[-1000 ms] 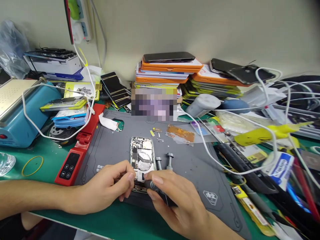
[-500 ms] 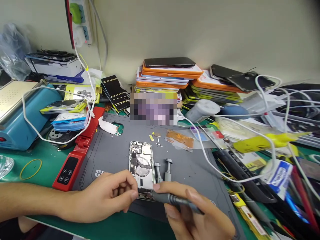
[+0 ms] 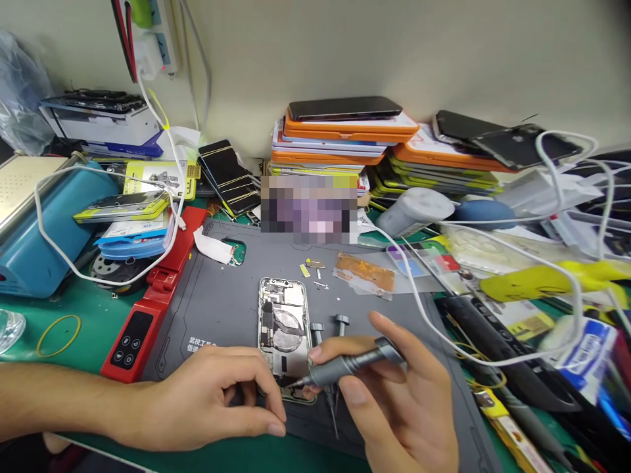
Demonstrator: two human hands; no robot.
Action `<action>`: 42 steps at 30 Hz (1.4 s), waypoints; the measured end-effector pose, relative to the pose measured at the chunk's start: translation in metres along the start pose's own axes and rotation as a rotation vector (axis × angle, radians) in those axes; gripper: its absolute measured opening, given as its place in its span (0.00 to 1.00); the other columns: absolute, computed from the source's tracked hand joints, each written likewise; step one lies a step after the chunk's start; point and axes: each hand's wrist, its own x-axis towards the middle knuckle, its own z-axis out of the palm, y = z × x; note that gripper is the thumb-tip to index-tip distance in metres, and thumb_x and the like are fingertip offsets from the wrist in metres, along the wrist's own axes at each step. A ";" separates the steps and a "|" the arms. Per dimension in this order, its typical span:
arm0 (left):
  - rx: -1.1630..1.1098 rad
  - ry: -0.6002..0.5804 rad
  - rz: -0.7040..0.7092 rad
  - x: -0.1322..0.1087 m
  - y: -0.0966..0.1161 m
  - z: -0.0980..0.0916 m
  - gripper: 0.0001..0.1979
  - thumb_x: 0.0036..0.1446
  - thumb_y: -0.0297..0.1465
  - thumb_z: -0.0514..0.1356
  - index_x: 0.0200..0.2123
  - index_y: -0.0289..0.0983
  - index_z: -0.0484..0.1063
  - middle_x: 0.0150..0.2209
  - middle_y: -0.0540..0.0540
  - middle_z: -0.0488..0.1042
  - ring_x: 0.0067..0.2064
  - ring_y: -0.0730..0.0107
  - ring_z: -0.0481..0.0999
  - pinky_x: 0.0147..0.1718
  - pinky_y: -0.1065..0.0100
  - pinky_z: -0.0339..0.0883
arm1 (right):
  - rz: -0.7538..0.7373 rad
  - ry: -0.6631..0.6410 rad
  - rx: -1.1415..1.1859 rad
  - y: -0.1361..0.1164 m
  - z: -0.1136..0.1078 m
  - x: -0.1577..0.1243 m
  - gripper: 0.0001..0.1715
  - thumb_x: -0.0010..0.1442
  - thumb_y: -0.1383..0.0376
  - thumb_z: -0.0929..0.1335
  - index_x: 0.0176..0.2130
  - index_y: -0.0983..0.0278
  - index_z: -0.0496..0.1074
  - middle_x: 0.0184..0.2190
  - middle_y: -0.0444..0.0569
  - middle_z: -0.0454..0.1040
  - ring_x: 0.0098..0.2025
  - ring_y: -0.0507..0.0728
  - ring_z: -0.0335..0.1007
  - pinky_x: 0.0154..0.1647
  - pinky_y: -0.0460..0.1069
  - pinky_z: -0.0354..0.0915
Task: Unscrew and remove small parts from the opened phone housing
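An opened phone [image 3: 288,328] lies on the grey mat [image 3: 227,309], its inner parts showing. At its lower left is my left hand [image 3: 221,394], thumb and fingertips brought close together; whether anything sits between them is too small to tell. My right hand [image 3: 394,394] holds a grey screwdriver [image 3: 340,369] between thumb and fingers, its tip pointing left over the phone's lower end. Two more grey screwdrivers [image 3: 341,323] lie on the mat just right of the phone, partly behind my right hand.
Small loose parts [image 3: 315,266] and an orange-brown piece [image 3: 365,272] lie behind the phone. A red device [image 3: 131,345] borders the mat's left. White cables [image 3: 444,348], tools and packets crowd the right. Stacked orange boxes [image 3: 340,131] stand at the back.
The screwdriver in my right hand has swung from pointing down-right to having its rear end raised, and its thin tip now shows. My left hand has shifted slightly right and down. The view has shifted slightly.
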 end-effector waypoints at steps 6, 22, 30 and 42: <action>0.063 -0.025 0.049 0.000 0.002 -0.002 0.07 0.74 0.34 0.66 0.43 0.39 0.85 0.41 0.48 0.85 0.40 0.73 0.82 0.42 0.76 0.72 | 0.046 0.015 0.022 -0.003 0.001 0.004 0.31 0.79 0.69 0.63 0.73 0.44 0.63 0.46 0.47 0.83 0.32 0.52 0.82 0.38 0.49 0.84; 0.032 -0.032 -0.095 -0.003 0.003 -0.002 0.19 0.79 0.45 0.52 0.37 0.40 0.67 0.30 0.51 0.76 0.31 0.71 0.71 0.33 0.70 0.64 | 0.056 0.069 0.085 -0.001 0.004 0.008 0.24 0.78 0.64 0.67 0.68 0.44 0.69 0.41 0.45 0.83 0.29 0.52 0.80 0.29 0.47 0.83; -0.098 0.038 -0.058 0.005 -0.001 0.002 0.09 0.65 0.36 0.73 0.35 0.37 0.83 0.35 0.51 0.79 0.33 0.76 0.74 0.33 0.76 0.66 | 0.199 0.058 0.212 -0.003 -0.001 0.013 0.21 0.76 0.60 0.70 0.65 0.47 0.69 0.39 0.43 0.83 0.28 0.51 0.79 0.26 0.45 0.80; -0.143 0.062 -0.076 0.004 -0.006 0.003 0.08 0.67 0.35 0.71 0.40 0.38 0.90 0.36 0.46 0.86 0.29 0.77 0.80 0.29 0.78 0.74 | 0.321 -0.006 0.281 -0.001 -0.003 0.011 0.22 0.75 0.58 0.71 0.66 0.50 0.69 0.41 0.47 0.83 0.29 0.54 0.81 0.31 0.51 0.84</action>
